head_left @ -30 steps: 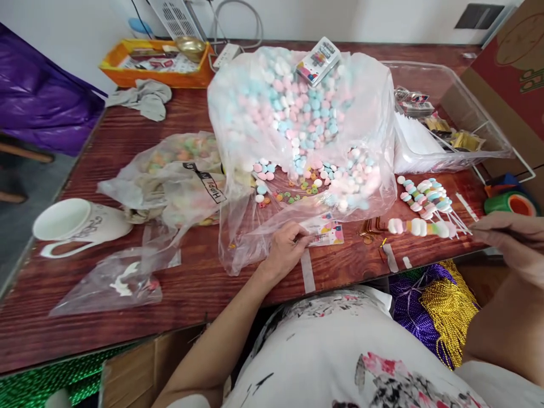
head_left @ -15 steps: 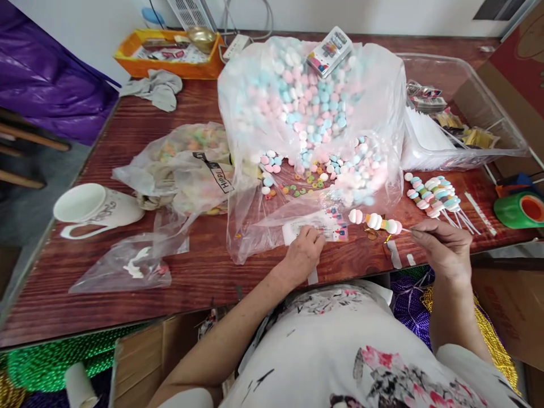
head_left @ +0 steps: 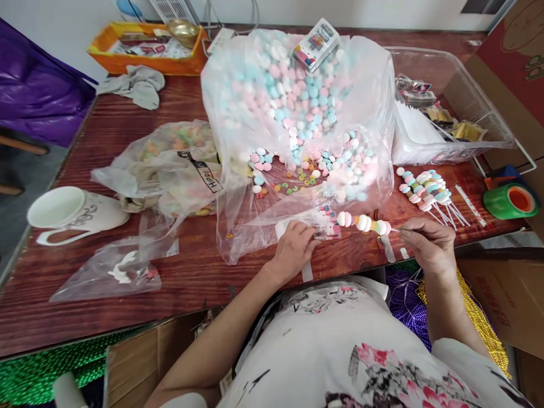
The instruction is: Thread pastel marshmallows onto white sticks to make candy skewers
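Wooden bench carries a large clear bag of marshmallows. Left hand, fingers pressed flat on a small printed bag. Right hand, fingers pinching a marshmallow skewer just above bench.

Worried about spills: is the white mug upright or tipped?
Tipped. The white mug lies on its side on the table, mouth facing left, handle toward the near edge.

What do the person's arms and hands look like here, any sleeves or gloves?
Both arms are bare to the frame edge. The left hand and right hand wear no gloves; no rings or watch show. The white garment has a red and black floral print.
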Motion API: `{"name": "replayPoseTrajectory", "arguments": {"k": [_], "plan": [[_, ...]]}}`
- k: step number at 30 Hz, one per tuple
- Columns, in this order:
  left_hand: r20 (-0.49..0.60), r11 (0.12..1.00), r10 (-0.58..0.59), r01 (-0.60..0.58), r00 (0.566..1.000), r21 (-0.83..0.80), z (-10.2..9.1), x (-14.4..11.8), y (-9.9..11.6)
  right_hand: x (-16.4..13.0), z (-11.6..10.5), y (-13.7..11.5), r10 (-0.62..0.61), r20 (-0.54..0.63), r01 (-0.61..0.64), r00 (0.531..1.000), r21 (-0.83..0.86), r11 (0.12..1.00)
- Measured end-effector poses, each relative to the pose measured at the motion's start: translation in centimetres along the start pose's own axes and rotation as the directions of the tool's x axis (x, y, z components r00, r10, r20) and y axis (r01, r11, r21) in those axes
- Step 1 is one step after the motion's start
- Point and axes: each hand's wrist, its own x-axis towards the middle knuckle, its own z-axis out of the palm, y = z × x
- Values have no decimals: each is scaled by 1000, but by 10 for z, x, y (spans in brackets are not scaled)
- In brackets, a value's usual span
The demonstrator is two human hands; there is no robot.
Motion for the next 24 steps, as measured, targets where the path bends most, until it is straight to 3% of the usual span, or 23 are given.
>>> {"name": "replayPoseTrajectory", "arguments": {"k": [2,4,9,14,19,24], "plan": [[49,991,18,-24,999,133,3,-1,7,0,2,2,9,-20,-9,1000,23,1000],[45,991,12,-18,999,130,4,-1,10,-2,4,3,27,-18,-27,999,36,999],[-174,968,-116,73,978,-239,-5,0,-3,-7,3,-1,53,-9,-53,999,31,998],[-217,948,-89,15,972,-319,-4,-4,-15,-3,1,-6,11,58,-10,998,-17,1000],[-234,971,37,-90,972,-221,6,-8,-20,3,5,-9,-30,163,40,986,-55,998],[-230,987,80,-109,970,-116,10,-6,-20,6,4,-11,-44,146,58,988,-94,994]]}}
